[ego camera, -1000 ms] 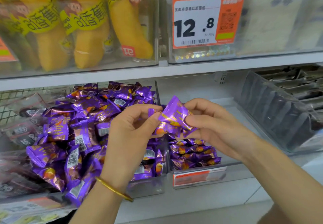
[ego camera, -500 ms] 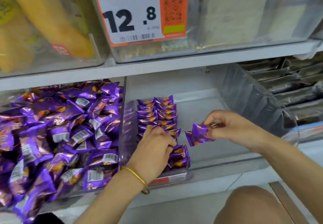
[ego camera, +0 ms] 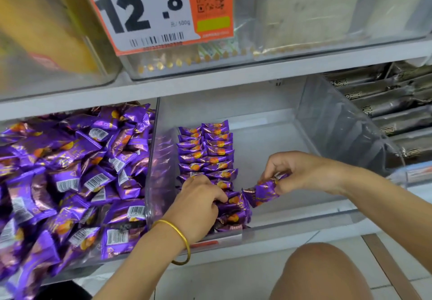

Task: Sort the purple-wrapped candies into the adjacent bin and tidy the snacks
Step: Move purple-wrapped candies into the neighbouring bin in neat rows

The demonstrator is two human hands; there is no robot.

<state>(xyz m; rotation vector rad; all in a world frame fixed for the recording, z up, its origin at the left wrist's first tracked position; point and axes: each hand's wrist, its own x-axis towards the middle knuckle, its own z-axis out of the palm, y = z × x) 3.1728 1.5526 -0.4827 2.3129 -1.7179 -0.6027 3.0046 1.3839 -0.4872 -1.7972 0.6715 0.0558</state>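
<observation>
A loose heap of purple-wrapped candies (ego camera: 77,182) fills the left clear bin. The adjacent clear bin (ego camera: 327,215) holds two neat rows of the same candies (ego camera: 205,152) along its left side. My left hand (ego camera: 198,203), with a gold bangle on its wrist, rests on the near end of those rows, its fingers pressing on the front candies. My right hand (ego camera: 301,173) pinches a purple candy (ego camera: 263,193) just to the right of the rows, low inside the bin.
A white shelf board (ego camera: 233,75) runs just above the bins, carrying clear boxes and an orange price tag (ego camera: 159,9) reading 12.8. Dark wrapped snacks (ego camera: 397,112) fill the bin at right. My knee (ego camera: 322,274) is below the shelf edge.
The view has closed in on the shelf. My right hand has carried its candy lower and leftward toward the rows. My left hand stays on the front candies.
</observation>
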